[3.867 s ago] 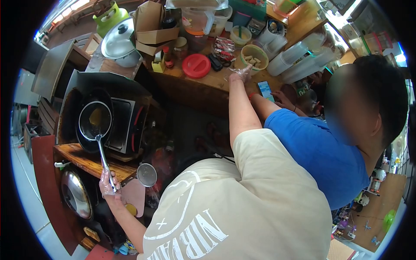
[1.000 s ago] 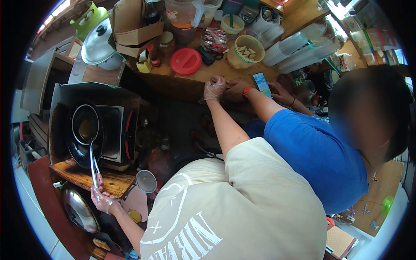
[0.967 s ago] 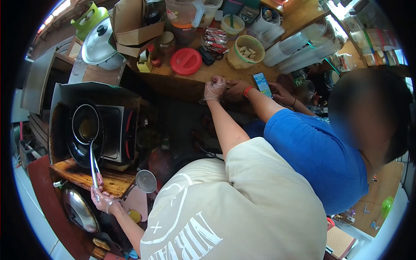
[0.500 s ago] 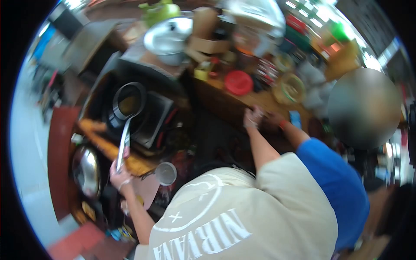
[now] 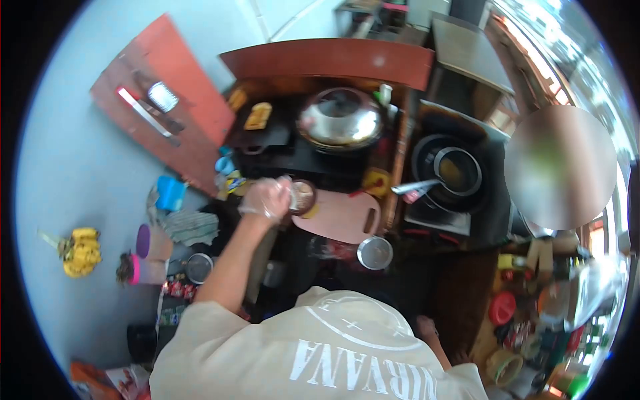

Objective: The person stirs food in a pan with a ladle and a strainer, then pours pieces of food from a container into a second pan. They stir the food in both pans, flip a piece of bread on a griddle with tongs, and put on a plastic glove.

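Note:
My left hand (image 5: 267,199), in a clear plastic glove, is at the rim of a small round brown bowl (image 5: 305,196) with pale contents. Its fingers look curled, but blur hides what they hold. Beside the bowl lies a pink cutting board (image 5: 337,217) with a handle slot. My right hand (image 5: 427,327) is low beside my body, near the brown side of a counter; its fingers are too small and blurred to read. On the right burner, a long-handled saucepan (image 5: 458,171) with yellowish liquid sits over a black pan (image 5: 427,157), apart from both hands.
A domed metal lid (image 5: 340,119) covers a pan on the stove, beside bread slices (image 5: 259,116) on a dark griddle. A knife (image 5: 143,110) hangs on the red panel. A metal cup (image 5: 375,253) stands before the board. Bananas (image 5: 80,253) hang left; a red lid (image 5: 503,307) lies right.
My view has swung left toward the stove. My left hand has let go of the saucepan's handle and moved to the brown bowl. The blue-sleeved person beside me has left view.

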`<state>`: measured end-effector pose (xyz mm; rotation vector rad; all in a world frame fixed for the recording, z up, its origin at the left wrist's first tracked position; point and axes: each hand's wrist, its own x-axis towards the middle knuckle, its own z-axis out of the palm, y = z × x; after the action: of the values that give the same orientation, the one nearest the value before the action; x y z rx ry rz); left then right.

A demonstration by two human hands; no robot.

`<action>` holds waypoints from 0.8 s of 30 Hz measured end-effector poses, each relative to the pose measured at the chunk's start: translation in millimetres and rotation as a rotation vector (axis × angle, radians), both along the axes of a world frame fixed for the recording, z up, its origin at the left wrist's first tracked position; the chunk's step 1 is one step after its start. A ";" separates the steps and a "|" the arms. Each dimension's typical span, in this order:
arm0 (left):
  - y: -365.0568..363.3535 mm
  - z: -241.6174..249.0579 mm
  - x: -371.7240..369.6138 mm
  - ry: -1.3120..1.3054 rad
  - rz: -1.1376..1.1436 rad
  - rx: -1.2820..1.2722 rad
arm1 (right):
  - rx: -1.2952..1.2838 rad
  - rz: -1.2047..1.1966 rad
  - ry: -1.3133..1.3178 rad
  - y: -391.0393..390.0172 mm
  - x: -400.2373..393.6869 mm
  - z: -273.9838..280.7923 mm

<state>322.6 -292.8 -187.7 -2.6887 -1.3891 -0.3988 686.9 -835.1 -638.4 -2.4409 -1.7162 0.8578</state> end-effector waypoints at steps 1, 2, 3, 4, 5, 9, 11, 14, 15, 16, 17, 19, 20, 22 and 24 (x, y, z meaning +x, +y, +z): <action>19.4 36.8 -29.0 0.115 0.103 0.073 | -0.151 -0.029 -0.005 -5.0 18.6 -11.7; 44.8 75.4 -58.7 0.200 0.229 0.107 | -0.308 -0.069 -0.014 0.1 27.9 -13.8; 85.4 94.5 -107.7 0.402 0.227 0.270 | -0.359 -0.096 0.011 10.3 26.5 17.8; 116.4 122.2 -149.6 0.341 0.275 0.334 | -0.412 -0.131 0.034 18.7 25.6 45.1; 134.8 164.1 -176.4 0.487 0.296 0.339 | -0.404 -0.124 0.026 20.2 18.7 49.0; 208.2 246.7 -260.6 0.623 0.199 0.595 | -0.153 -0.201 -0.191 14.4 -10.2 45.3; 236.1 266.9 -276.6 0.893 0.211 0.595 | -0.250 -0.229 -0.122 48.0 -32.5 53.7; 262.0 275.1 -285.7 1.108 0.240 0.498 | -0.344 -0.205 -0.053 100.7 -73.5 56.7; 289.9 266.7 -310.6 1.084 0.139 0.594 | -0.366 -0.194 -0.034 115.7 -85.8 56.6; 292.3 270.0 -313.1 1.079 0.138 0.604 | -0.387 -0.176 -0.023 128.9 -97.1 54.6; 295.5 273.4 -314.4 1.072 0.107 0.595 | -0.406 -0.159 -0.012 141.6 -107.5 54.1; 301.5 284.3 -314.2 1.057 0.076 0.594 | -0.432 -0.133 0.001 164.8 -124.7 54.8; 301.9 292.4 -313.5 1.060 0.065 0.636 | -0.444 -0.124 0.006 174.6 -131.2 53.6; 296.4 306.5 -308.2 1.058 0.058 0.675 | -0.473 -0.102 0.008 187.9 -142.0 55.1; 278.2 315.3 -289.9 1.105 0.052 0.675 | -0.503 -0.080 0.001 197.3 -145.8 56.3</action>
<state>32.7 -14.7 127.6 -1.7618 -0.7573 0.4899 541.1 -637.8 -582.1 -2.7750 -1.5331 1.4265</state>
